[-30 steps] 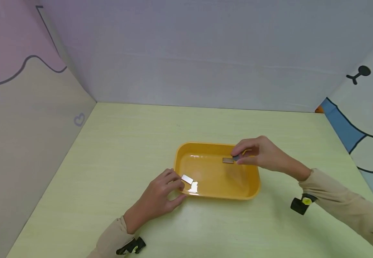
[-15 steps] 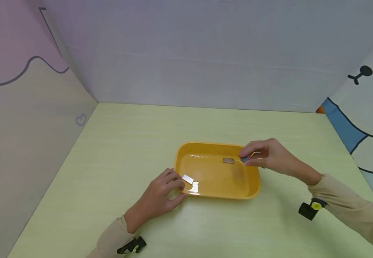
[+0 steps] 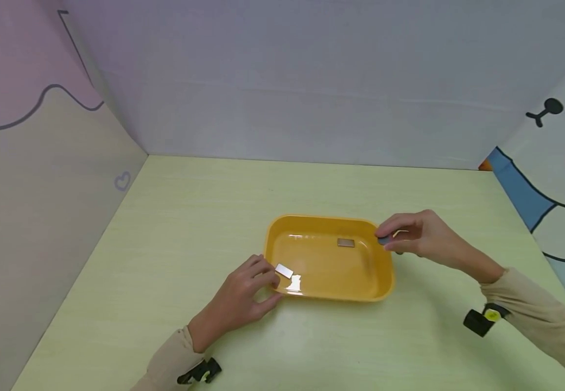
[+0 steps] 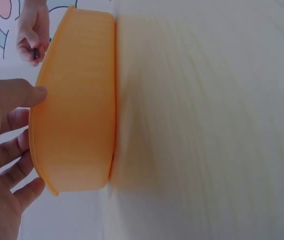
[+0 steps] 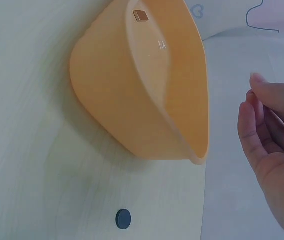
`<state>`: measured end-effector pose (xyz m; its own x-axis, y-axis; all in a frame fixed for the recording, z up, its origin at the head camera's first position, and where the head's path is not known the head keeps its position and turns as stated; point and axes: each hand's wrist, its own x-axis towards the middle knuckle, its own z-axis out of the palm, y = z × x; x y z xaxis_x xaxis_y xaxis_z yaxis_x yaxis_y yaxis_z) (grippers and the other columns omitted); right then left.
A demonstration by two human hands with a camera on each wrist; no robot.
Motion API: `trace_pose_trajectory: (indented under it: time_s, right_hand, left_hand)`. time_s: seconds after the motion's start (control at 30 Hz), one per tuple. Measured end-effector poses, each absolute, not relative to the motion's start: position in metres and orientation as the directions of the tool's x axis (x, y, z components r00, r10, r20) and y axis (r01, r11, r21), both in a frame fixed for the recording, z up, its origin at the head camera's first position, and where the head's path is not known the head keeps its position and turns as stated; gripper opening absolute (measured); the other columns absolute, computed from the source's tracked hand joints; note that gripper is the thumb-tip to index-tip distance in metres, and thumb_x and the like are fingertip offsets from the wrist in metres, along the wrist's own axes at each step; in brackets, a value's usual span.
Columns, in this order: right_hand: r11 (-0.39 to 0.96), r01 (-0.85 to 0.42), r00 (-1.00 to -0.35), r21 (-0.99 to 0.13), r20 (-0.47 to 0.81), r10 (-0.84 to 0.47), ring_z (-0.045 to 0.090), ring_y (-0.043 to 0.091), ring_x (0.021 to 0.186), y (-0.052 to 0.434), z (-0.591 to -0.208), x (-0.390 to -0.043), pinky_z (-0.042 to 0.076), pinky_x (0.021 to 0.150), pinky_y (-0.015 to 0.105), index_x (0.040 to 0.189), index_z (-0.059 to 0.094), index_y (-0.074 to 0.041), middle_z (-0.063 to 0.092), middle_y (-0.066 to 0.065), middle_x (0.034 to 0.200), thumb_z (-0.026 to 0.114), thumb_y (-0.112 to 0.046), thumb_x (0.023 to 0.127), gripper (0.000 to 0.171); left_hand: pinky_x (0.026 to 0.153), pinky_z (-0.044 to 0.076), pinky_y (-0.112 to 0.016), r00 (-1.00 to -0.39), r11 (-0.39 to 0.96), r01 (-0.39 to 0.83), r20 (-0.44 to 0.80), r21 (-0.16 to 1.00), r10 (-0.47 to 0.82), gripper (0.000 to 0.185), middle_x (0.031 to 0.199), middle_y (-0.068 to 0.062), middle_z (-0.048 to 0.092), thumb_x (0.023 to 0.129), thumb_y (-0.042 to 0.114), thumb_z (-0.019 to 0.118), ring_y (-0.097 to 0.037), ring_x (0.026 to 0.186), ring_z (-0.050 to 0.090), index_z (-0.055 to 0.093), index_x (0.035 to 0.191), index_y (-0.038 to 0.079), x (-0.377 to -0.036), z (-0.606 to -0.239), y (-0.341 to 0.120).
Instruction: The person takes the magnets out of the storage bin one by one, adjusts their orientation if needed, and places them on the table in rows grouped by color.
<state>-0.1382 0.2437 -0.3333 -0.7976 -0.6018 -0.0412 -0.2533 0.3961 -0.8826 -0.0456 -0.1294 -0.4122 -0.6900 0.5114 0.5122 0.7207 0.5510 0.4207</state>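
My left hand (image 3: 243, 293) grips the near left corner of a glossy yellow tray (image 3: 321, 297). In the left wrist view its thumb lies on the tray's rim, with the fingers spread along the edge. My right hand (image 3: 421, 239) pinches a small dark grey disc (image 3: 383, 240) between thumb and fingers, just over the tray's right rim. Two small shiny rectangular pieces lie in the tray: a silver one (image 3: 284, 271) beside the left fingers and a brownish one (image 3: 346, 243) toward the far right. The right wrist view hardly shows the pinched disc.
Another dark round disc (image 5: 123, 219) lies on the pale table beside the tray's right end, mostly hidden under the right hand in the head view. A grey-white wall (image 3: 311, 108) rises behind the table, and patterned panels stand on both sides.
My right hand has moved right with the pinched disc, from above the tray's inside to its right rim. My left hand, the tray and the two rectangular pieces stay put.
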Motion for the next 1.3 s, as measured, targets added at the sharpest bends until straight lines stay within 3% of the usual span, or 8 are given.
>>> trace_pose_trajectory:
  time_s: [0.4, 0.73, 1.3]
  right_hand:
    - [0.407, -0.269, -0.813, -0.873, -0.020, -0.582, 0.065, 0.019, 0.090, 0.269, -0.342, -0.132, 0.053, 0.075, 0.028, 0.108, 0.066, 0.000, 0.063, 0.018, 0.109, 0.067, -0.003, 0.085, 0.023]
    - [0.484, -0.227, -0.868, -0.845, -0.049, -0.494, 0.065, 0.019, 0.088, 0.295, -0.351, -0.128, 0.054, 0.073, 0.027, 0.111, 0.066, -0.005, 0.066, 0.002, 0.107, 0.068, -0.010, 0.086, 0.025]
    - [0.568, -0.155, -0.929, -0.808, -0.075, -0.362, 0.064, 0.013, 0.084, 0.329, -0.363, -0.122, 0.054, 0.071, 0.026, 0.112, 0.064, 0.002, 0.066, -0.002, 0.104, 0.069, -0.011, 0.086, 0.029]
  left_hand:
    - [0.097, 0.042, -0.038, -0.680, 0.545, 0.729, 0.524, 0.414, 0.513, 0.021, 0.091, 0.005, 0.057, 0.074, 0.019, 0.078, -0.014, 0.091, 0.051, 0.059, 0.081, 0.015, -0.045, -0.414, -0.128]
    - [0.098, 0.042, -0.038, -0.689, 0.551, 0.721, 0.508, 0.419, 0.516, 0.021, 0.091, 0.004, 0.057, 0.075, 0.020, 0.078, -0.014, 0.092, 0.051, 0.059, 0.082, 0.015, -0.045, -0.413, -0.128]
    - [0.093, 0.045, -0.036, -0.705, 0.575, 0.706, 0.489, 0.414, 0.513, 0.021, 0.091, 0.005, 0.057, 0.075, 0.021, 0.078, -0.014, 0.092, 0.051, 0.059, 0.081, 0.014, -0.044, -0.412, -0.126]
